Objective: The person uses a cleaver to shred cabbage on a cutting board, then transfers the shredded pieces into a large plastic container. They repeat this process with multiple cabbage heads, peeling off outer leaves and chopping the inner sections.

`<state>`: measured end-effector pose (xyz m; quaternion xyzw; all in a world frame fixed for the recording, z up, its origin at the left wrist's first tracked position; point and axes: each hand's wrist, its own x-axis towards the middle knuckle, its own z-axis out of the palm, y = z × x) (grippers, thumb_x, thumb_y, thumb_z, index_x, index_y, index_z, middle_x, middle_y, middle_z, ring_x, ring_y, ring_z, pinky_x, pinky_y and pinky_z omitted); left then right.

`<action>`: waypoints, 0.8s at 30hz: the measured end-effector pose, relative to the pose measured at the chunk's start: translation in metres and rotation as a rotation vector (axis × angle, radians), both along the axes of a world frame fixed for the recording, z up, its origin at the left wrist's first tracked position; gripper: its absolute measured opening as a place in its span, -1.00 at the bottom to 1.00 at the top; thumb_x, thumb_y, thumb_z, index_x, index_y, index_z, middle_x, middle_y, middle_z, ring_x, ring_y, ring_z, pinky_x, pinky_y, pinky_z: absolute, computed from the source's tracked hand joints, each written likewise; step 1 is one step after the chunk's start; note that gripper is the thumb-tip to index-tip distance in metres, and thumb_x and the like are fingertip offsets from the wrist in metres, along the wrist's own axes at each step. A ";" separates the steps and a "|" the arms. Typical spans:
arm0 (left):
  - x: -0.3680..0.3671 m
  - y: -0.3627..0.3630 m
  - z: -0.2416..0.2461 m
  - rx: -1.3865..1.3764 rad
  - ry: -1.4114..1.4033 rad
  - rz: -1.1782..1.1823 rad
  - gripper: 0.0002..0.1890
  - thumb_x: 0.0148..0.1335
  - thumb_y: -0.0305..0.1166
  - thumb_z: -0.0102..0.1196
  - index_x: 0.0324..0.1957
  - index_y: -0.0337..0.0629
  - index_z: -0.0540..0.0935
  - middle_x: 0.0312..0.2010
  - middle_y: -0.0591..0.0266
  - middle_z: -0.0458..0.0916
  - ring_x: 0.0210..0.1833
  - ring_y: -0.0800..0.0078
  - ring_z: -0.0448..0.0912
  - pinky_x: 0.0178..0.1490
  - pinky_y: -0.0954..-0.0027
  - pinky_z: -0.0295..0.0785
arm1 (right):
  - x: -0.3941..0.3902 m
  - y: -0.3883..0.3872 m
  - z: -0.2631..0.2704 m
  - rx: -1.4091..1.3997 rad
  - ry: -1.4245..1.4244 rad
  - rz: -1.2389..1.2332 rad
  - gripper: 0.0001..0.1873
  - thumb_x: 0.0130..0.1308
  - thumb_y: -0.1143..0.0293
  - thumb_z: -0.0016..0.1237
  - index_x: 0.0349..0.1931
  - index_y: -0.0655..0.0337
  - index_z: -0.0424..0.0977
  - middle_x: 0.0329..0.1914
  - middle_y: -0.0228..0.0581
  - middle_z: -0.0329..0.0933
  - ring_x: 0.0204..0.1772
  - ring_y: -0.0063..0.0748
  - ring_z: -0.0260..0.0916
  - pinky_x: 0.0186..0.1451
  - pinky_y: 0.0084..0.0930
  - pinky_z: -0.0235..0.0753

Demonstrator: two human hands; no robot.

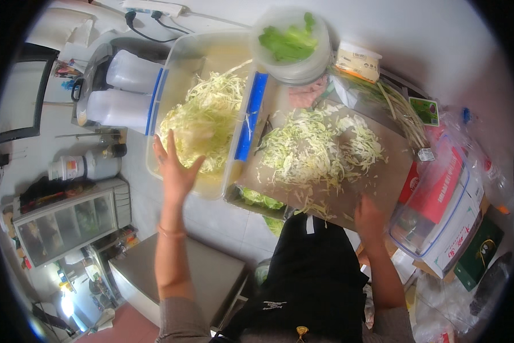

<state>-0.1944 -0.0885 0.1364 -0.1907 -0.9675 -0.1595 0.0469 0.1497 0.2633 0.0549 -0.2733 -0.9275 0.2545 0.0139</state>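
My left hand [177,165] is over the near left rim of a clear plastic bin [216,191] with blue clasps, its fingers spread and empty. Inside the bin lies a heap of shredded cabbage [216,96]; a blurred clump just beyond my fingers looks in motion. More shredded cabbage [304,145] is spread over a brownish cutting board [390,145] to the right. My right hand [368,216] is at the board's near right edge, blurred, with the fingers partly hidden. Whether it grips the edge cannot be made out.
A round clear tub [291,70] with green leaves stands behind the board. Long green stalks [405,115] lie along its far right side. An empty-looking clear container [428,206] rests on boxes at right. Cabbage [259,198] sits in a box below the board. A grey-topped counter [197,274] is lower left.
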 end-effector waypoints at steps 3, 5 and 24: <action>0.078 0.054 -0.002 0.162 0.086 -0.272 -0.18 0.17 -0.41 0.43 0.46 -0.13 0.35 0.59 -0.23 -0.01 0.47 -0.29 0.34 0.51 -0.17 0.24 | 0.011 -0.020 -0.003 -0.066 -0.037 0.118 -0.70 0.42 0.45 -0.01 0.12 0.25 0.53 -0.17 0.10 0.64 -0.13 0.18 0.60 -0.07 -0.07 0.57; 0.131 0.089 -0.038 0.340 -0.357 -0.364 -0.17 0.20 -0.37 0.40 0.48 -0.22 0.29 0.57 -0.25 0.02 0.53 -0.31 0.22 0.56 -0.17 0.13 | 0.015 -0.028 0.002 -0.175 0.090 0.076 -0.70 0.42 0.46 0.00 0.12 0.29 0.53 -0.20 0.11 0.63 -0.16 0.16 0.61 -0.10 -0.08 0.56; 0.133 0.179 -0.132 0.081 -0.272 -0.865 -0.14 0.02 -0.08 0.49 0.39 -0.01 0.45 0.50 -0.07 0.24 0.64 -0.21 -0.03 0.55 -0.50 -0.24 | 0.064 0.001 0.004 -0.069 -0.168 0.046 -0.68 0.39 0.40 0.05 0.12 0.27 0.51 -0.22 0.12 0.60 -0.19 0.19 0.58 -0.16 0.00 0.54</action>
